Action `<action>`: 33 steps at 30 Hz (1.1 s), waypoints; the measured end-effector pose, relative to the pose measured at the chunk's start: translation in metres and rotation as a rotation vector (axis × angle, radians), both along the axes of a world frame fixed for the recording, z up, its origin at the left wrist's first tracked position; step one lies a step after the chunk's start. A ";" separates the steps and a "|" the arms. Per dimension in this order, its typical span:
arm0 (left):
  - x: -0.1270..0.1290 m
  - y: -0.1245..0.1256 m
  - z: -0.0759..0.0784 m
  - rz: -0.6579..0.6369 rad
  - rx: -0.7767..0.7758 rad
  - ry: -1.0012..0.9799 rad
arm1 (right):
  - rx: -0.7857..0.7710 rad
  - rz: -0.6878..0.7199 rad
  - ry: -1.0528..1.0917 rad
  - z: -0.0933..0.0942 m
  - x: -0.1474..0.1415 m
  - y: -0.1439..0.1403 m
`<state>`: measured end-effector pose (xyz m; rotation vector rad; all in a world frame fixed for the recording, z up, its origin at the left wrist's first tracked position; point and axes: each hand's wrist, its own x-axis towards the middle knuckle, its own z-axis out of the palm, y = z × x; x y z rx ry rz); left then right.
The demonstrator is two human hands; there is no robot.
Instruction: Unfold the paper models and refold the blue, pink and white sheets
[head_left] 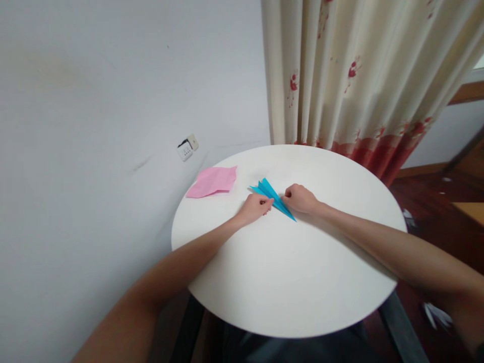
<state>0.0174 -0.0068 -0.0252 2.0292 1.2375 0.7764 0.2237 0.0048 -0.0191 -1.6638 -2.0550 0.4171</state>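
Observation:
A blue paper plane, folded long and narrow, lies on the white round table with its sharp tip toward me and to the right. My left hand pinches its left edge, fingers curled and thumb pressed in. On the opposite edge, my right hand is closed with its fingertips at the paper. Both hands rest low, close to the tabletop. To the left of them, a creased pink sheet of paper lies near the table's far left edge.
A white wall with a socket runs along the left side. Behind the table hangs a cream curtain with red flowers. White shoe-like items lie on the dark red floor at the right.

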 end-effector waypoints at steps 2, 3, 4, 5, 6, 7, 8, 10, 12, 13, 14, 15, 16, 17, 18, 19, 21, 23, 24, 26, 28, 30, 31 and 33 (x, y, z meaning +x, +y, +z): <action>-0.002 0.003 0.002 0.055 0.055 -0.018 | 0.044 0.015 -0.003 0.001 -0.001 -0.002; -0.003 0.004 0.003 0.089 0.086 -0.028 | 0.066 0.036 0.005 0.002 -0.002 -0.004; -0.004 0.006 0.004 0.125 0.117 -0.039 | 0.085 0.061 0.014 0.003 -0.003 -0.005; -0.005 0.007 0.005 0.157 0.143 -0.048 | 0.099 0.086 0.022 0.004 -0.004 -0.007; -0.005 0.009 0.006 0.180 0.162 -0.053 | 0.107 0.111 0.027 0.005 -0.005 -0.008; -0.005 0.009 0.006 0.193 0.172 -0.055 | 0.109 0.132 0.027 0.006 -0.006 -0.010; -0.005 0.010 0.006 0.193 0.173 -0.052 | 0.108 0.148 0.024 0.007 -0.006 -0.011; -0.005 0.009 0.005 0.158 0.165 -0.039 | 0.102 0.165 0.011 0.007 -0.007 -0.013; -0.004 0.008 0.003 0.086 0.155 -0.019 | 0.101 0.168 -0.002 0.006 -0.008 -0.014; -0.003 0.007 0.002 0.041 0.145 -0.007 | 0.100 0.168 -0.007 0.005 -0.008 -0.013; -0.003 0.005 0.001 -0.006 0.131 0.006 | 0.099 0.168 -0.012 0.004 -0.008 -0.013; -0.003 0.004 0.001 -0.051 0.115 0.019 | 0.096 0.165 -0.016 0.003 -0.008 -0.012; -0.003 0.003 0.000 -0.094 0.098 0.030 | 0.094 0.162 -0.020 0.002 -0.008 -0.012; -0.004 0.001 0.001 -0.131 0.085 0.038 | 0.093 0.158 -0.024 0.002 -0.008 -0.012; -0.004 0.000 0.001 -0.164 0.077 0.043 | 0.092 0.151 -0.029 0.002 -0.008 -0.011; -0.004 -0.001 0.001 -0.191 0.073 0.046 | 0.093 0.142 -0.036 0.002 -0.008 -0.011; -0.004 -0.003 0.003 -0.222 0.071 0.051 | 0.103 0.121 -0.059 0.004 -0.007 -0.009; -0.004 -0.005 0.004 -0.228 0.073 0.056 | 0.118 0.091 -0.090 0.009 -0.002 -0.004; -0.004 -0.005 0.005 -0.228 0.075 0.059 | 0.127 0.067 -0.108 0.012 0.002 0.000; -0.003 -0.005 0.006 -0.225 0.082 0.068 | 0.150 -0.011 -0.146 0.017 0.015 0.012; -0.003 -0.005 0.006 -0.227 0.088 0.077 | 0.189 -0.127 -0.180 0.022 0.035 0.028; -0.004 -0.005 0.006 -0.239 0.093 0.091 | 0.202 -0.272 -0.206 0.024 0.061 0.046; -0.004 -0.006 0.007 -0.244 0.096 0.098 | 0.203 -0.340 -0.210 0.024 0.076 0.056; -0.004 -0.006 0.007 -0.251 0.101 0.112 | 0.192 -0.456 -0.203 0.022 0.106 0.072</action>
